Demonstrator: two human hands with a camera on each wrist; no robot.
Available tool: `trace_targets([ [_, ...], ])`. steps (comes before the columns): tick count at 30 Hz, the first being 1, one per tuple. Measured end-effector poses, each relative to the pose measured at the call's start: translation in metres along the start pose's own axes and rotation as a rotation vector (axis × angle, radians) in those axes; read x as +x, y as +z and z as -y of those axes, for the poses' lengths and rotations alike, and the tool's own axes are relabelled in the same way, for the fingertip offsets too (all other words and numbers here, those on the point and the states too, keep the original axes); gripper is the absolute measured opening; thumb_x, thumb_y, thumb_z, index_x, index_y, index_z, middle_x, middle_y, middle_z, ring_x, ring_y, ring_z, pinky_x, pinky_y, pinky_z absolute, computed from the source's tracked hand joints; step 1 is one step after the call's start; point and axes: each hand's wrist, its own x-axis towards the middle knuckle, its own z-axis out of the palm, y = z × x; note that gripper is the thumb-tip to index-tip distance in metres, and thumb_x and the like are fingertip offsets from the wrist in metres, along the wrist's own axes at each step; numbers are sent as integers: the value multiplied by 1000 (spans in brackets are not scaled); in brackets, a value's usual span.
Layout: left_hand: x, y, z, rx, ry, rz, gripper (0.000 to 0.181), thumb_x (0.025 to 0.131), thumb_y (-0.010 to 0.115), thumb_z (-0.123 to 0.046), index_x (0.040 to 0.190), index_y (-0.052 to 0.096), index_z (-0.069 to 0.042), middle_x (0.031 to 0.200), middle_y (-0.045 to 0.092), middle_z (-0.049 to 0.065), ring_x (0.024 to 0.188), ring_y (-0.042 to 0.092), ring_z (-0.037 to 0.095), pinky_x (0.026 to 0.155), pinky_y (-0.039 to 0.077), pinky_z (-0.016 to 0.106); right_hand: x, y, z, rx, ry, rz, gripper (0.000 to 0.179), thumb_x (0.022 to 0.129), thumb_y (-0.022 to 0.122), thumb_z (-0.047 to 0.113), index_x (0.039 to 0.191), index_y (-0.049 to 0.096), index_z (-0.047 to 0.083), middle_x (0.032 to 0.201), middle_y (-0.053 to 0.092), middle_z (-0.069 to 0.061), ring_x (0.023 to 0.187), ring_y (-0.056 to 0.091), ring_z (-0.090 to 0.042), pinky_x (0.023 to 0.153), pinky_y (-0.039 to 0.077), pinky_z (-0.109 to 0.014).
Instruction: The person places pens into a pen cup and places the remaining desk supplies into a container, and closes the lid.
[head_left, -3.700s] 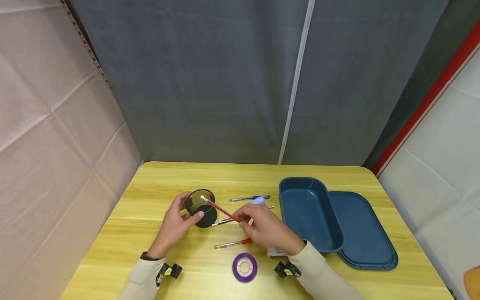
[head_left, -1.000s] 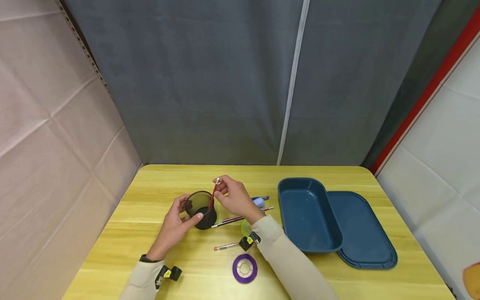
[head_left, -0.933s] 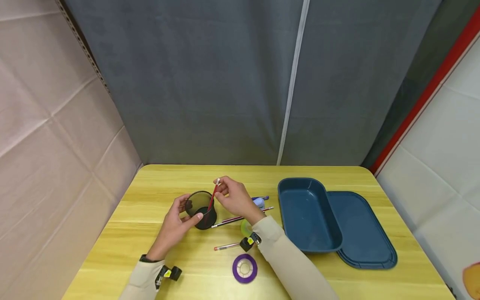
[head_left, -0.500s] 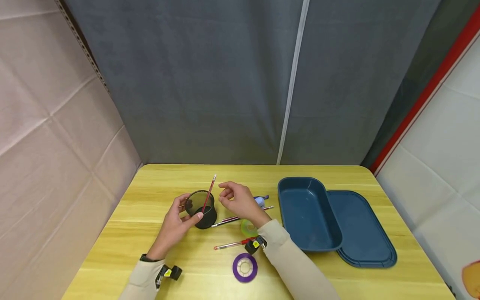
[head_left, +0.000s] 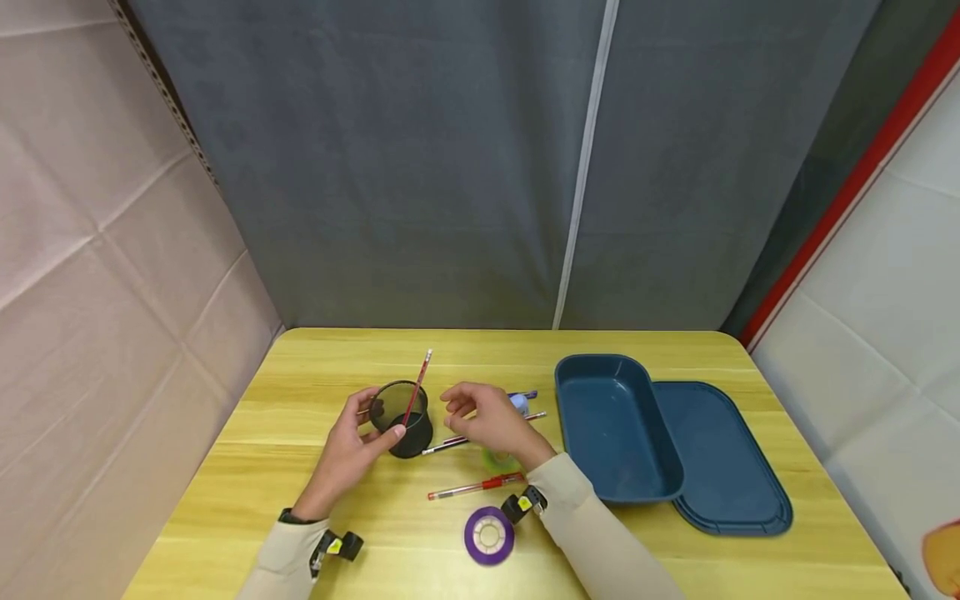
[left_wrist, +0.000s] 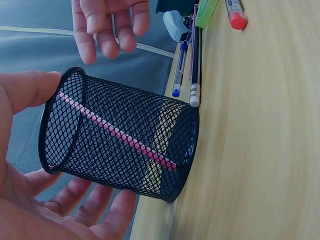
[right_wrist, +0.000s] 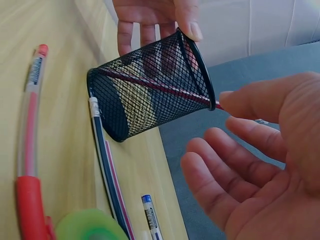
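My left hand [head_left: 345, 454] holds a black mesh pen cup [head_left: 416, 437], thumb at the rim and fingers along the far side. The cup stands on the table. Inside it leans a red pencil [head_left: 422, 375], its white eraser end sticking out above the rim; its lower part shows through the mesh [left_wrist: 125, 137] in the left wrist view. Just right of the cup hovers my right hand [head_left: 491, 421], fingers loosely bent and holding nothing. Beneath it lie dark striped pencils [right_wrist: 106, 160], with one eraser end close to the cup's base.
Nearby lie a blue pen [head_left: 528, 394], a light blue object [head_left: 519, 404], a green tape roll [right_wrist: 87, 227] and a red pen [head_left: 476, 487]. A purple tape roll [head_left: 489, 536] lies in front. At right, a blue bin [head_left: 622, 433] partly overlaps its lid [head_left: 738, 467].
My right hand has lowered the red pencil into the cup and let go of it. It has then drawn back to the right and downward. The left hand stays on the cup.
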Motion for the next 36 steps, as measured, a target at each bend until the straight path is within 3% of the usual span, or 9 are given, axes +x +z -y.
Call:
trace_targets([
  [6,0,1,4,1,2,-3,81,94,83,-31,158,37,-11,157,47,23,143,48,44,109,50,62,-9,4,-3,-42,-18,60,23,95,79,16,118,74,13,103,73,2,95,67,-11,85,56,-26],
  [12,0,1,3,11,6,-7,81,94,82,-31,159,37,-11,157,47,23,142,49,44,109,50,62,-19,7,-11,-42,-28,110,22,94,79,11,115,74,8,104,75,-4,93,67,-10,87,57,-25],
  [21,0,0,4,20,-3,-9,80,94,82,-31,158,38,-12,157,46,23,142,49,44,109,51,59,-34,10,-18,-56,-13,175,23,96,78,15,118,74,7,98,72,7,91,66,-5,86,57,-24],
  [36,1,0,4,14,-15,0,79,94,82,-31,158,38,-13,156,47,23,143,48,43,111,50,60,-51,10,-25,-200,-58,205,21,93,81,12,112,76,9,93,73,8,84,63,1,81,57,-19],
])
